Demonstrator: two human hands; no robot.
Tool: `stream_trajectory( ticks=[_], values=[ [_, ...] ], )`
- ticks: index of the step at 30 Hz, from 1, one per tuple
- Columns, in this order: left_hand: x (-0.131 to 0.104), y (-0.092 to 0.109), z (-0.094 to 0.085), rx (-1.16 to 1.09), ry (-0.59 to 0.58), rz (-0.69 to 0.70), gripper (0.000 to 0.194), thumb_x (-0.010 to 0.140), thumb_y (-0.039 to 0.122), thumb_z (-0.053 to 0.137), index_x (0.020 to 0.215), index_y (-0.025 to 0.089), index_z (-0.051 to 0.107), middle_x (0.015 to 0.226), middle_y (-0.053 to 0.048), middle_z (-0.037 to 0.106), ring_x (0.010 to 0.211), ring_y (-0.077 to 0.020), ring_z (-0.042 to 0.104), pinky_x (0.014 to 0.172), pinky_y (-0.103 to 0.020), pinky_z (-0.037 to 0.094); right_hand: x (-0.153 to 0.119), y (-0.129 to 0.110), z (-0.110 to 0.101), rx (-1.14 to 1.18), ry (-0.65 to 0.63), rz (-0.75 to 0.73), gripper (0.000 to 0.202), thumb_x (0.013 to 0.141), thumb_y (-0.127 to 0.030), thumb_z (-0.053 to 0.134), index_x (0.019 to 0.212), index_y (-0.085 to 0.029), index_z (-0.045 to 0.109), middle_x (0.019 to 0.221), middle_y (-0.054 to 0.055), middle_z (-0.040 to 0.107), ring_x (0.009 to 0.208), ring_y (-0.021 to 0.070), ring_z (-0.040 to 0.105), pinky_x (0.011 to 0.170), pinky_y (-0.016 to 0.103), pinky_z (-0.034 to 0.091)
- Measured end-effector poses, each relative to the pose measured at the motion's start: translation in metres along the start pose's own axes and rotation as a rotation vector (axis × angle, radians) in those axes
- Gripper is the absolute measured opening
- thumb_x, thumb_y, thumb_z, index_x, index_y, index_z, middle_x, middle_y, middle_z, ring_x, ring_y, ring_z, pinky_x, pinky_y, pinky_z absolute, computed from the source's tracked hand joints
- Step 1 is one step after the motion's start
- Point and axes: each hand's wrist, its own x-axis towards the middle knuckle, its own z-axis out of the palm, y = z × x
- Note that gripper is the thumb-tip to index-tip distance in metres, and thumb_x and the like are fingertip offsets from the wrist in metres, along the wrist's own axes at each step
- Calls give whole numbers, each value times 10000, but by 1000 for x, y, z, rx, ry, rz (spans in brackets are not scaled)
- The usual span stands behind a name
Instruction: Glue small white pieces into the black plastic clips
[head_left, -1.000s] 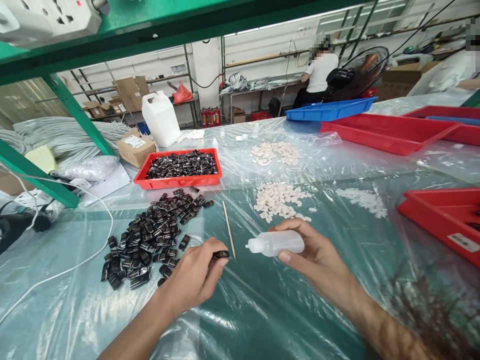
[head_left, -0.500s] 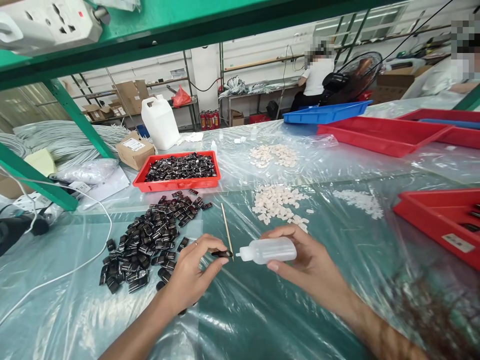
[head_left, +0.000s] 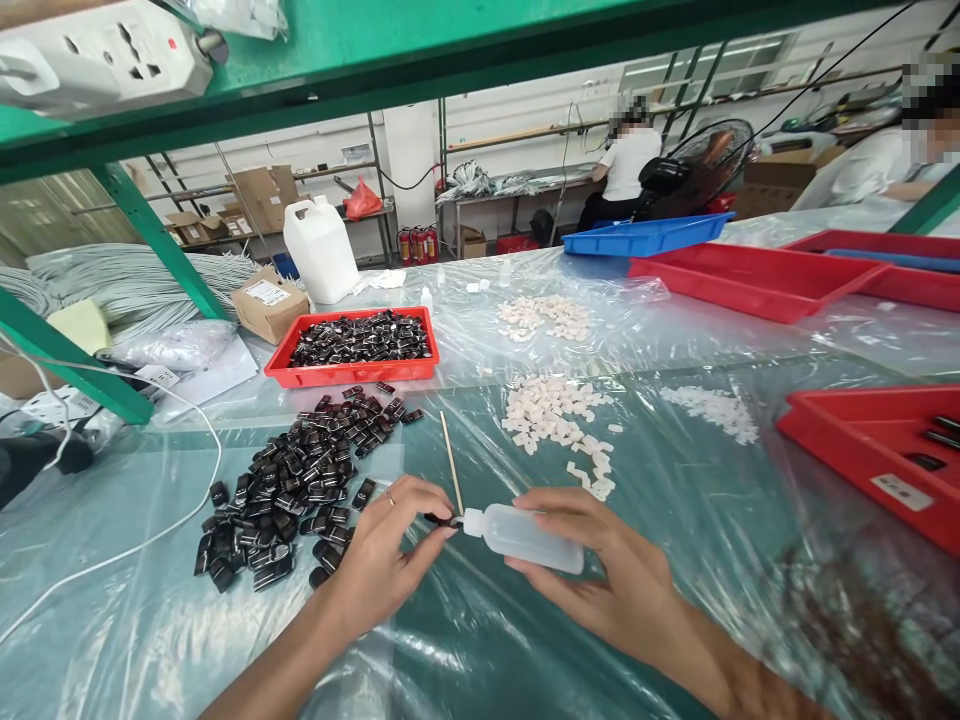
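Between thumb and fingers, my left hand [head_left: 394, 545] pinches a small black plastic part [head_left: 442, 520], mostly covered by the fingertips. My right hand [head_left: 600, 570] is closed around a translucent squeeze bottle [head_left: 529, 537], tilted nearly flat. Its nozzle end meets the black part; whether they touch is hard to tell. Just beyond lies a thin wooden stick [head_left: 451, 462]. To the left of my left hand spreads a heap of similar black parts [head_left: 300, 470]. A pile of small white pieces [head_left: 551, 405] lies beyond my right hand.
A red tray [head_left: 281, 374] of black parts stands behind the heap, beside a white jug [head_left: 321, 250]. At right is another red tray [head_left: 832, 440]. A green shelf beam [head_left: 450, 60] crosses overhead. A white cable [head_left: 150, 545] runs along the left. Co-workers sit farther back.
My right hand has brought the bottle left and slightly down, its tip now at the black part. The left hand still pinches that part. More white pieces show near the right hand.
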Motion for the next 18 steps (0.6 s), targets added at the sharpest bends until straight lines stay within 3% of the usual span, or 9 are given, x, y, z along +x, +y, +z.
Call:
stream_trajectory(
  ticks=[5,18],
  values=[
    [0,-1,0,23,-20,-16,69,982,237,632,1027,256,584,982,32,676,876,-118,668,763,-238,561,-1,-2,-3,-92,-47,-60,599,1012,-109,852,1516,-361,648,1152,139,972,925,321,996,783,390,851],
    [0,-2,-1,81,-56,-7,24,1020,285,555,1040,289,568,981,3,670,901,-140,668,748,-300,612,4,-6,-6,-49,-85,-12,560,1038,-123,834,1508,-364,647,1197,126,965,988,313,1000,849,385,858]
  ],
)
